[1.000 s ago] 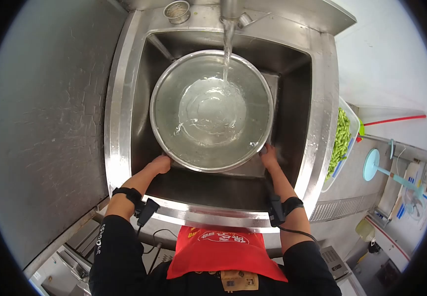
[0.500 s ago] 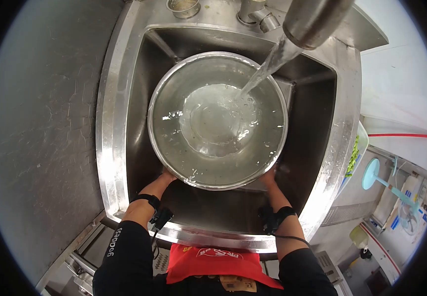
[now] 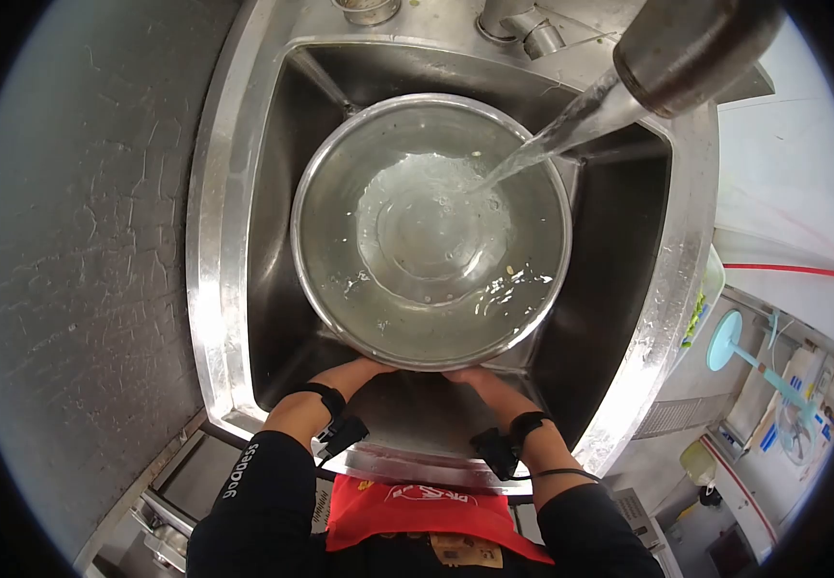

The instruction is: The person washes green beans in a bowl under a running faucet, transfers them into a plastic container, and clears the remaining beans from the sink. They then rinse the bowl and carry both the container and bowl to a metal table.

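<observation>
A large round metal basin (image 3: 335, 323) sits in the sink, with clear water (image 3: 417, 226) in it. A stream from the faucet (image 3: 658, 87) runs into the water right of its middle, and a few tiny pale bits float there. Under the basin's near edge is my left hand (image 3: 376, 367), mostly covered by the rim. Close beside it on the right, my right hand (image 3: 467, 375) also reaches below the near edge. The fingers of both hands are hidden by the basin, so their grip does not show.
The metal sink (image 3: 215, 318) surrounds the basin, and a grey wall (image 3: 90, 250) stands at the left. Behind the sink are a small metal strainer (image 3: 369, 12) and a pipe fitting (image 3: 537, 37). At the right are a container with green vegetables (image 3: 694, 318) and a light-blue fan (image 3: 725, 339).
Both hands have slid inward along the basin's near side and are now close together beneath its edge. The view has shifted slightly; water keeps running into the basin.
</observation>
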{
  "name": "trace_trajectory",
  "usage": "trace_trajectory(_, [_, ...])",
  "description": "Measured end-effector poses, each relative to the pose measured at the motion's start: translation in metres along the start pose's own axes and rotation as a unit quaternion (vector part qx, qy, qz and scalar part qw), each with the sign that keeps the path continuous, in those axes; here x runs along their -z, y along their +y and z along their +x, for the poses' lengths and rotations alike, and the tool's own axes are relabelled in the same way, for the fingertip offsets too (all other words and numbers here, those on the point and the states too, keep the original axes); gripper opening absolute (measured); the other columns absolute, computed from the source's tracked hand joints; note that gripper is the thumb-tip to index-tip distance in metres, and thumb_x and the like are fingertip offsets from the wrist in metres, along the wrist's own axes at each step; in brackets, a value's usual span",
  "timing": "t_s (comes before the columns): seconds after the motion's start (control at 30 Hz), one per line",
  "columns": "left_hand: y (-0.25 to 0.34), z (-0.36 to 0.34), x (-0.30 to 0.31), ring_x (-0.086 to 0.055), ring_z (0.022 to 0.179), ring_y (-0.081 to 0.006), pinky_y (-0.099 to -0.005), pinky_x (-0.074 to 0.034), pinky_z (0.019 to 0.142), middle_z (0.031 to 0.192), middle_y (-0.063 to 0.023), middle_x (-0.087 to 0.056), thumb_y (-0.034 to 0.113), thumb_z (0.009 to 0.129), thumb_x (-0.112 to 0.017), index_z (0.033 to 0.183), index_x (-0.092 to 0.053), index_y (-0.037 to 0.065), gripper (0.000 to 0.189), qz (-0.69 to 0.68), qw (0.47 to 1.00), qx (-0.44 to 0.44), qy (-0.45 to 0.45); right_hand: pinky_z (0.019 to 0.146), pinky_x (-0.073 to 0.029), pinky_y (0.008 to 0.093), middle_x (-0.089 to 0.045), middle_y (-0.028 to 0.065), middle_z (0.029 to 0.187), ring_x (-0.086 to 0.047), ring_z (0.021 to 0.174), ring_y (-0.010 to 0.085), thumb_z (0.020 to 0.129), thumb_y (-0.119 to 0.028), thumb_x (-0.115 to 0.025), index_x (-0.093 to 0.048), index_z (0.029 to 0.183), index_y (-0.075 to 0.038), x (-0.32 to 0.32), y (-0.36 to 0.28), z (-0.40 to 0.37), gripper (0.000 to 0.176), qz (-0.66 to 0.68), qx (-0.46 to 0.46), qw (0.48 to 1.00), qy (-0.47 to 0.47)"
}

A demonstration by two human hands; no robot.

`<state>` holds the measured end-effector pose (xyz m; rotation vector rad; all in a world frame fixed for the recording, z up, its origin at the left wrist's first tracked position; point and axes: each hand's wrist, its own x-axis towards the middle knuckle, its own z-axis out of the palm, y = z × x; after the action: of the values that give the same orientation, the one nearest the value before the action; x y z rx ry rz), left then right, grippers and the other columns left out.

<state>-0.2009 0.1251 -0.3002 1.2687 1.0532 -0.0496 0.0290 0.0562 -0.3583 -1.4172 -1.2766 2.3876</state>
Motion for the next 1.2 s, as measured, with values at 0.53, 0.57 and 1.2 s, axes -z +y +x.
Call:
trace_trajectory(0.53, [0.112,-0.032,-0.028,-0.048,0.103,-0.0177,-0.0293,-0.036,0.09,0.111,-0.007,-0.055,0.013,0.082,-0.055,0.116,-0.05,0.005,0.036,-0.114,0.979,0.095,-0.14,0.086,-0.04,0.0311,-0.048,0.0148,0.112,-0.047,0.104,0.024,0.064,-0.004,-0.065,-0.038,0.122,0.002,0.012,-0.145,-0.092,0.065,0.089,-0.19,0.977,-0.023])
trace_trajectory(0.57, [0.112,-0.034,-0.032,-0.049,0.102,-0.0171,-0.029,-0.037,0.089,0.11,-0.0062,-0.054,0.013,0.082,-0.055,0.117,-0.048,0.005,0.037,-0.142,0.974,0.102,-0.142,0.084,-0.042,0.0303,-0.047,0.0139,0.11,-0.049,0.102,0.023,0.063,0.0,-0.064,-0.036,0.123,0.002,0.012,-0.136,-0.095,0.066,0.155,-0.168,0.973,-0.036])
trace_trajectory(1.2, [0.462,0.002,-0.124,-0.036,0.114,-0.0223,-0.0324,-0.031,0.096,0.119,-0.013,-0.039,0.028,0.088,-0.046,0.119,-0.05,0.006,0.038,-0.089,0.976,-0.192,0.046,0.064,-0.039,0.0227,-0.053,0.0034,0.073,-0.05,0.072,0.012,0.064,-0.002,-0.054,-0.043,0.112,-0.002,0.168,-0.265,-0.396,0.049,0.075,0.1,0.943,0.307])
